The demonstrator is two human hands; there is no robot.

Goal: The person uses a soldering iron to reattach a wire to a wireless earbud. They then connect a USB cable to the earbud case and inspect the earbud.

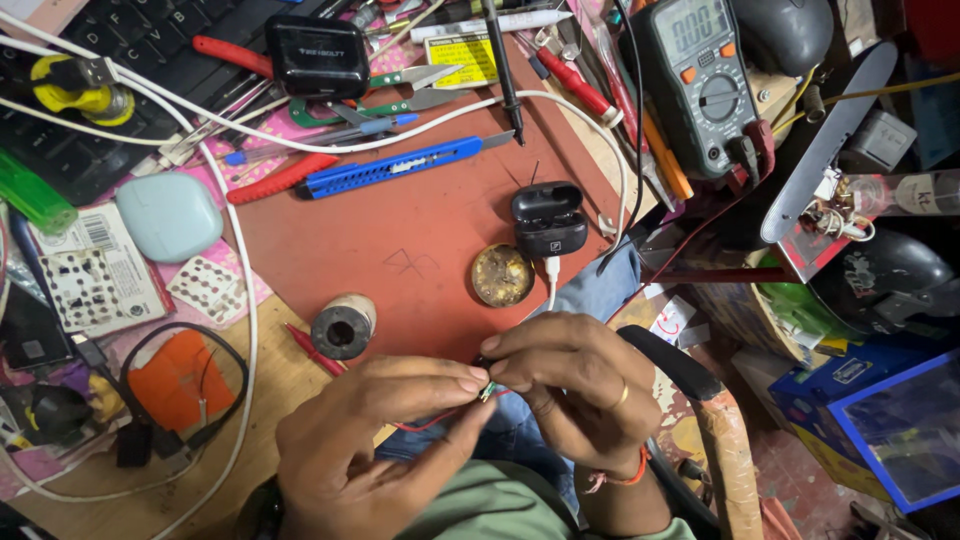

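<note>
Hands low at the near edge of the mat, bench clutter fanned out behind them

Left hand (370, 440) and right hand (570, 385) meet fingertip to fingertip over a tiny part with thin wires (470, 400), just in front of the work mat (420, 240). On the mat behind the hands: a spool (342, 326) to the left, a round tin (502, 274) further right, an open earbud case (548, 218) right behind the tin. Utility knife (390, 168) lies further back, pliers (280, 175) just left of it, and a small box (318, 55) behind both. Multimeter (700, 80) sits off the mat at the back right, keyboard (110, 70) at the back left, a closed pebble-shaped case (168, 216) by the mat's left edge.
</note>
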